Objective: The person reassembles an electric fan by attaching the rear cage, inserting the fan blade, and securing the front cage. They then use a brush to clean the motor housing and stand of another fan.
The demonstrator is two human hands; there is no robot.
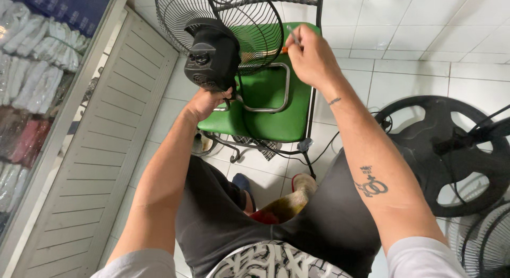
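- Gripping a black fan motor (211, 57) from below, the left hand (204, 101) is closed around its base, holding it over a green chair (276, 105).
- Right hand (311, 57) is closed on a thin tool with an orange handle (290, 41), its tip at the wire fan guard (249, 23).
- Motor housing looks heavy and rigid, probably top-heavy; best held low at the neck.
- Guard is a thin black wire cage, likely light and springy, and easily bent.
- Another fan base (446, 150) lies on the tiled floor (404, 39), far right.
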